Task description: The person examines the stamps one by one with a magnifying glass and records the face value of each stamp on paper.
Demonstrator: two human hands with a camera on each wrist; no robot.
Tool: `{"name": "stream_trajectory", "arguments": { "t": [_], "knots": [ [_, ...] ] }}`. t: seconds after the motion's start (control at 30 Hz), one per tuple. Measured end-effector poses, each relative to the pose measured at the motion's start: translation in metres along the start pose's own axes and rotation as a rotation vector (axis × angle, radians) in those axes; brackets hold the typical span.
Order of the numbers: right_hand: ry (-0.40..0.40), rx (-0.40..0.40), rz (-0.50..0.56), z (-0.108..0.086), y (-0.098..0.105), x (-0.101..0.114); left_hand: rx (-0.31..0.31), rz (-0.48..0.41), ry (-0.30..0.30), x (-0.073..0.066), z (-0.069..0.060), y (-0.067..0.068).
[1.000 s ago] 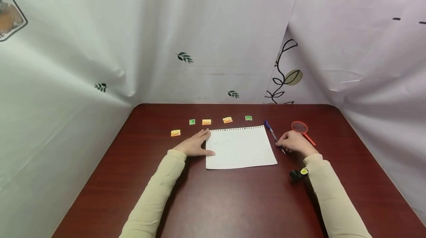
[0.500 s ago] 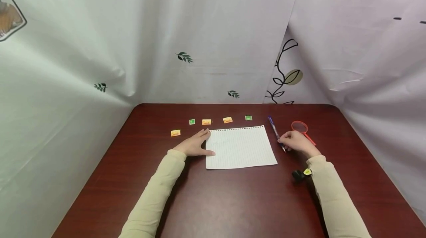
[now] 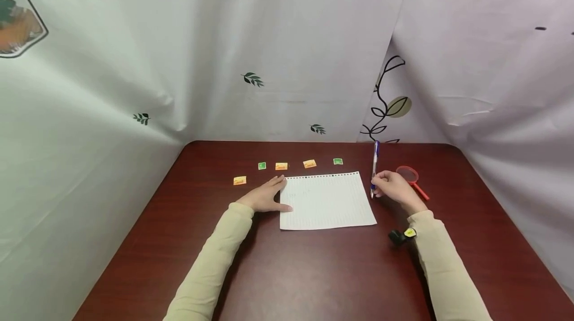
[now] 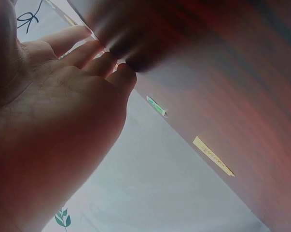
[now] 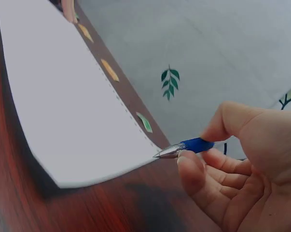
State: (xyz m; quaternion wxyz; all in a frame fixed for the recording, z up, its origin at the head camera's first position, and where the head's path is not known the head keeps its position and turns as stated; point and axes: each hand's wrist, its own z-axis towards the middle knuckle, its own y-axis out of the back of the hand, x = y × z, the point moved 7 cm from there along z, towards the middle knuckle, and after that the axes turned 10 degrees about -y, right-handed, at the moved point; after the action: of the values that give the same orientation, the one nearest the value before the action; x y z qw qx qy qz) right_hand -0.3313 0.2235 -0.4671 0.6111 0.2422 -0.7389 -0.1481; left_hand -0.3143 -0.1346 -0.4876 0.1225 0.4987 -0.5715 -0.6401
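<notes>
A sheet of lined paper point(image 3: 327, 204) with a punched top edge lies on the dark red table. My left hand point(image 3: 265, 197) rests on its left edge, fingers straight and thumb spread over the paper. Beside the paper's right edge, my right hand point(image 3: 394, 187) pinches a blue pen point(image 3: 375, 161) between thumb and fingers. The pen is tilted up off the table. In the right wrist view, the metal tip of the pen point(image 5: 172, 151) points toward the paper's corner. A red magnifying glass point(image 3: 408, 175) lies just right of that hand.
Behind the paper lie small stamp-like pieces: a green one point(image 3: 262, 166), an orange one point(image 3: 281, 166), another orange one point(image 3: 309, 164) and a green one point(image 3: 338, 161). One more orange piece point(image 3: 239, 180) lies left of the left hand. White printed cloth point(image 3: 287, 62) hangs beyond the table's far edge.
My right hand has lifted the pen from the table and tilted it more upright, near the paper's right edge. The left hand has stayed on the paper. The head view has shifted slightly.
</notes>
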Motion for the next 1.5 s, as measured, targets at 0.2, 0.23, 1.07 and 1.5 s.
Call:
{"name": "stream_trajectory", "arguments": {
  "t": [0.2, 0.23, 1.07, 1.5],
  "knots": [
    [0.007, -0.019, 0.12, 0.005, -0.012, 0.01, -0.005, 0.005, 0.008, 0.0, 0.002, 0.0],
    [0.007, -0.024, 0.135, 0.006, -0.014, 0.011, -0.005, 0.005, 0.01, 0.0, 0.002, 0.0],
    [0.016, -0.139, 0.323, 0.016, -0.059, 0.034, -0.005, 0.009, 0.031, 0.003, 0.005, 0.0],
    [0.019, -0.175, 0.335, 0.021, -0.088, 0.035, -0.007, 0.013, 0.038, 0.001, 0.004, 0.0]
  ]
}}
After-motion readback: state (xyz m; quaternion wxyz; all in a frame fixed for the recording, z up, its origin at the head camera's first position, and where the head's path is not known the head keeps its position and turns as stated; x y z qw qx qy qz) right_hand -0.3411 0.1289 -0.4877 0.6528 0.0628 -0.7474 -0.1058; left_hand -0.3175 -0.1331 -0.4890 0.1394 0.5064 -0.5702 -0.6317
